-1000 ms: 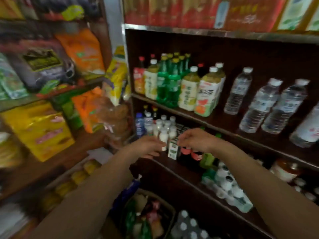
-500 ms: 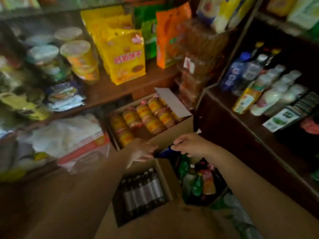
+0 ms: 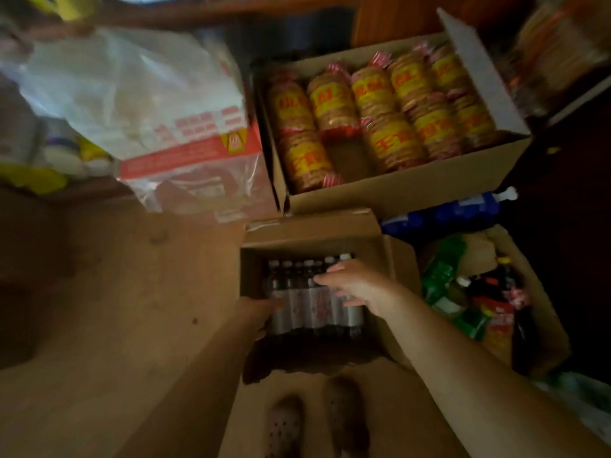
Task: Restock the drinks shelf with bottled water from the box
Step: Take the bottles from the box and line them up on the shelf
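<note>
Two bare hands reach down into an open cardboard box [image 3: 317, 236] that sits on the wooden floor [image 3: 115, 309]. Inside it a row of water bottles [image 3: 310, 299] lies packed side by side. Their long axes run up and down the picture, the white caps pointing toward the far wall of the box and the bases toward the person. Whether the bottles lie flat or stand tilted cannot be told from this steep view. The labels are blurred.

The right hand [image 3: 357, 285] hovers over the right half of the row, fingers spread and loosely curved, the fingertips near the bottle necks. It appears to grasp nothing; whether it touches the bottles cannot be told. The left hand [image 3: 261, 312] is at the left end of the row, against the outermost bottle, but it is in shadow and partly hidden by the wrist, so how far its fingers close is unclear.

Beyond the box sits a larger carton [image 3: 396, 196], its flap raised, filled with rolls of biscuits [image 3: 380, 110] in yellow and red wrappers. To the left of that lies a clear plastic bag [image 3: 158, 94] with red print. To the right stands another box of mixed bottles [image 3: 469, 299], green and dark. Two shoes [image 3: 317, 421] show at the bottom edge.
</note>
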The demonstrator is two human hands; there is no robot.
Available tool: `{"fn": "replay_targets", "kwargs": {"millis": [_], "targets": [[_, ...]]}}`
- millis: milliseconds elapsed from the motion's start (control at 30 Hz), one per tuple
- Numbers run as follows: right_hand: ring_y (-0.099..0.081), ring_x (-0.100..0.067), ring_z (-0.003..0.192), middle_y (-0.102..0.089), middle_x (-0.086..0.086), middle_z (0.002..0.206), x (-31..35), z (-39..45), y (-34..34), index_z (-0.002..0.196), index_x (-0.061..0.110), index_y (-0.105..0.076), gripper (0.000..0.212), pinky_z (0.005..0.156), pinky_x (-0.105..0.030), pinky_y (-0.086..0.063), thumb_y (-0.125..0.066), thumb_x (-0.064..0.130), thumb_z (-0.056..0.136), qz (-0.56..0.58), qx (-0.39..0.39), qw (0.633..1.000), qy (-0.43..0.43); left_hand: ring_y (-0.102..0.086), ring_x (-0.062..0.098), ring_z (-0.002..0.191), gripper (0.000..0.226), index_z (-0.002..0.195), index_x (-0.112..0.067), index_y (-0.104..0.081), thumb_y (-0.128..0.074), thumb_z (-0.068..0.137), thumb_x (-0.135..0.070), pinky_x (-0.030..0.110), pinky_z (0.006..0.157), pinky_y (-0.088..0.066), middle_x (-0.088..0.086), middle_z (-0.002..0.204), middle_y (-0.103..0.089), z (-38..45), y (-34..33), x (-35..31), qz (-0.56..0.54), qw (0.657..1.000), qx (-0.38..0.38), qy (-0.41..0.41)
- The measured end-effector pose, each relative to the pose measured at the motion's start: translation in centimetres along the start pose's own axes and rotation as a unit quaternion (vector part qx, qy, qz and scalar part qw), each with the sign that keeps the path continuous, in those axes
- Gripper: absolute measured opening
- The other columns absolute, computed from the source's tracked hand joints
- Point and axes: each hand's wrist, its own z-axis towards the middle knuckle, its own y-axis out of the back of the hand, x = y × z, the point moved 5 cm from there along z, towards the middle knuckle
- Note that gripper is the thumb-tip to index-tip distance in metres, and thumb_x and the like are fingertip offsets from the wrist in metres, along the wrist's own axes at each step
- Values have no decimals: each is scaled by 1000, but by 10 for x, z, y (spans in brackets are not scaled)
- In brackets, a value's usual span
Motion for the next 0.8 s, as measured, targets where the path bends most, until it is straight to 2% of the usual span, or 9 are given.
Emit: {"fn": "replay_targets", "kwargs": {"millis": [100,233,300,433,500,567,633,667,800], "targets": [[-52,-22,120,-53,-5,135,-8,55,-31,136,15,-45,60,82,-32,-47,-71,33,84,17,24,999,-21,-51,34,118,49,129,-1,-47,-65,88,-22,37,87,-43,15,127,-54,44,-16,14,-9,1000,0,14],[-52,-24,115,-52,-7,133,-19,115,-68,132,14,-49,57,81,-34,-48,-70,35,84,16,36,999,-12,-51,35,120,44,131,-2,-49,-55,94,-24,40,100,-43,19,131,-52,95,-30,27,-18,1000,-9,18],[-54,-27,113,-53,-10,132,-23,139,-83,132,11,-51,52,81,-35,-48,-67,33,87,5,43,999,-11,-51,34,120,35,128,-3,-51,-51,96,-18,40,96,-43,19,130,-53,114,-37,33,-32,999,-8,17],[-53,-26,111,-51,-13,135,-25,185,-107,134,8,-50,48,70,-28,-46,-59,30,93,-7,33,999,5,-57,31,89,26,121,-7,-54,-49,96,-9,30,63,-47,16,103,-61,139,-47,35,-62,998,-6,-1],[-45,-29,128,-43,-13,145,-23,209,-119,139,10,-45,47,91,-31,-45,-54,29,96,-41,15,999,29,-56,28,81,30,126,-3,-49,-46,97,-4,20,47,-43,16,95,-59,149,-54,37,-77,997,-2,2],[-34,-29,137,-34,-13,151,-21,229,-129,144,9,-38,49,105,-30,-34,-47,26,99,-43,-5,998,43,-55,29,103,39,135,1,-43,-43,97,0,16,60,-47,15,118,-56,160,-59,44,-56,998,-7,-2],[-37,-29,135,-36,-11,149,-19,241,-134,144,9,-38,49,96,-26,-36,-45,29,100,-57,-22,997,48,-48,28,124,45,142,-1,-35,-42,97,0,26,91,-44,15,140,-46,172,-58,51,-24,999,-36,-4],[-43,-29,131,-42,-12,146,-17,247,-135,141,11,-43,48,90,-25,-39,-48,30,98,-88,-25,994,59,-44,29,129,49,145,-3,-32,-42,97,-2,29,99,-39,15,145,-41,176,-57,53,-9,999,-43,-8],[-56,-31,117,-55,-12,134,-21,255,-132,130,12,-55,44,83,-34,-50,-58,32,91,-99,-31,993,56,-36,28,136,55,149,-6,-24,-41,97,-5,33,110,-32,14,151,-32,182,-57,59,23,998,-43,-31]]}}
